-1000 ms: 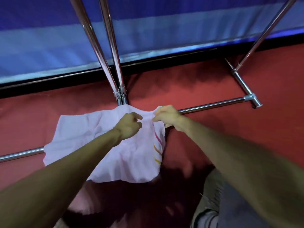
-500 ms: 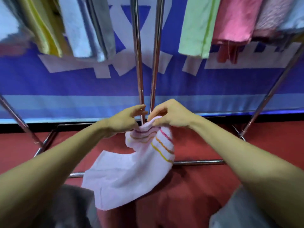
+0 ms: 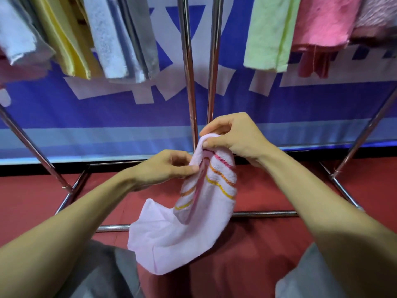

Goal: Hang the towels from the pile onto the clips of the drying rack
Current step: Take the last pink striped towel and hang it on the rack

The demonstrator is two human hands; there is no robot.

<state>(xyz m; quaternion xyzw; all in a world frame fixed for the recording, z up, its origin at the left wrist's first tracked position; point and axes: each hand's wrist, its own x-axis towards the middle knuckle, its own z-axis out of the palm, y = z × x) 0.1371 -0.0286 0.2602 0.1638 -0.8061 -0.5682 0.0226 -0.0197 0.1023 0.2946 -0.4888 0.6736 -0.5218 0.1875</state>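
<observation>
Pink towel (image 3: pixel 182 237) was up in the air, right in front of the drying rack (image 3: pixel 189 87) and its twin poles! The right hand (image 3: pixel 236 138) pinched the top corner, and the left hand (image 3: pixel 165 167) pinched the edge just below, beside the coloured stripes. The rest drooped over the red floor (image 3: pixel 268 244), with a green towel (image 3: pixel 268 35) hanging above.

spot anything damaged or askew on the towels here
One small thing: the pink towel hanging at upper right has a loose thread dangling from its lower edge. The striped towel is bunched between left hand and right hand, but that is just handling. Nothing else stands out.
</observation>
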